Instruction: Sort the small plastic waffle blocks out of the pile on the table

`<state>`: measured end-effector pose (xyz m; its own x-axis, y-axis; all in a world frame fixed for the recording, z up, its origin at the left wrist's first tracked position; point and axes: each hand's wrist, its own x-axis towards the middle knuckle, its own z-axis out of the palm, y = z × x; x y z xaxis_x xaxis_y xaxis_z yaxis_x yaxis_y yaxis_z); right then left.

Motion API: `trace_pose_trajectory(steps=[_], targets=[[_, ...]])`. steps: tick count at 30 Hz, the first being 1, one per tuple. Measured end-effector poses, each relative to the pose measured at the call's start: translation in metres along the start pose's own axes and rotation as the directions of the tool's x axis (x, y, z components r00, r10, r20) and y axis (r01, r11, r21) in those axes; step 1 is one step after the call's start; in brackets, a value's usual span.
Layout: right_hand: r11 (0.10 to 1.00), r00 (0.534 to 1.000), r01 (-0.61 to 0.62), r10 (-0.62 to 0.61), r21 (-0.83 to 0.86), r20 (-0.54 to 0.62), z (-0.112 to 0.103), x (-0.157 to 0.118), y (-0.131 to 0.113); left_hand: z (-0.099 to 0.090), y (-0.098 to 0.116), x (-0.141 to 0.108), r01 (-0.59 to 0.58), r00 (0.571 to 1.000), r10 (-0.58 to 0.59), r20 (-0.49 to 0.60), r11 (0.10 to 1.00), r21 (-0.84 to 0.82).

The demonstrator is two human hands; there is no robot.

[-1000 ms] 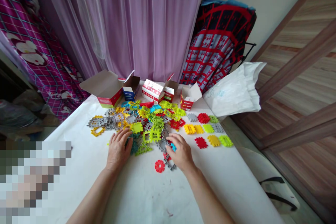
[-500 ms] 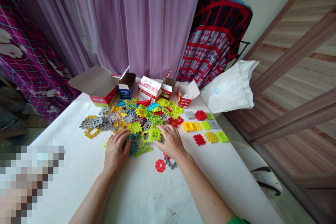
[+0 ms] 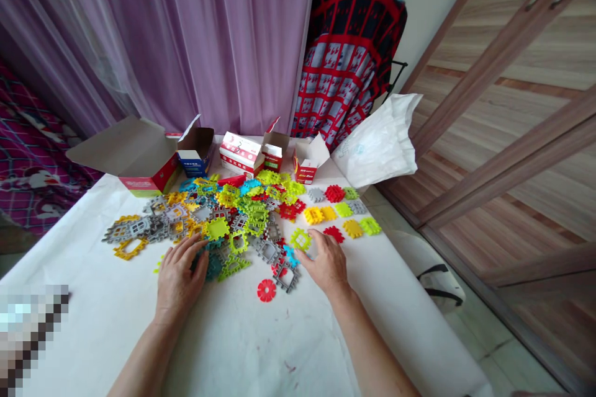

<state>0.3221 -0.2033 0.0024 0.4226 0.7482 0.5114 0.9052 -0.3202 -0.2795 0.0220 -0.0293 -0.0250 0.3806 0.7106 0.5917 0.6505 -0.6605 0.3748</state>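
Colourful plastic building pieces lie heaped on the white table (image 3: 261, 335). My left hand (image 3: 181, 273) rests palm down at the heap's near left edge, fingers spread, touching teal pieces (image 3: 214, 265). My right hand (image 3: 327, 262) is to the right of the heap, with thumb and fingers apart around a lime-green piece (image 3: 300, 239); whether it grips the piece does not show. A small blue piece (image 3: 291, 255) lies by the right thumb. A round red piece (image 3: 266, 290) and a grey frame piece (image 3: 287, 277) lie between the hands.
Short rows of sorted pieces, including a red one (image 3: 334, 234), are at the right. Behind the heap stand open boxes, one red (image 3: 156, 181), one blue (image 3: 195, 164), and a white bag (image 3: 379, 139). A white chair (image 3: 428, 267) is beyond the table's right edge.
The view has turned to the right. My right hand has moved right, off the heap's middle, and a lime-green piece now lies by its fingers. My left hand stays at the heap's near left edge.
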Motion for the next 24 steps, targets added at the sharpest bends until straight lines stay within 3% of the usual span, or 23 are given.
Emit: trace_pose_trajectory(steps=[5,9,17,24], targets=[[0.993,0.997,-0.029,0.021,-0.114,-0.069,-0.015,-0.022,0.027,-0.001,-0.001,0.002,-0.019,1.0,0.019,0.021,1.0,0.016],[0.986,0.997,-0.064,0.059,-0.152,-0.04,-0.022,-0.038,0.039,-0.002,-0.002,0.003,-0.009,0.999,0.008,0.033,1.0,0.023],[0.994,0.996,-0.083,0.085,-0.068,0.026,-0.022,-0.05,0.047,-0.005,-0.003,0.007,-0.043,0.998,0.042,0.052,0.999,0.017],[0.997,0.997,-0.077,0.077,0.018,-0.014,-0.02,-0.056,0.054,-0.004,-0.003,0.004,-0.001,0.998,0.0,0.06,1.0,0.016]])
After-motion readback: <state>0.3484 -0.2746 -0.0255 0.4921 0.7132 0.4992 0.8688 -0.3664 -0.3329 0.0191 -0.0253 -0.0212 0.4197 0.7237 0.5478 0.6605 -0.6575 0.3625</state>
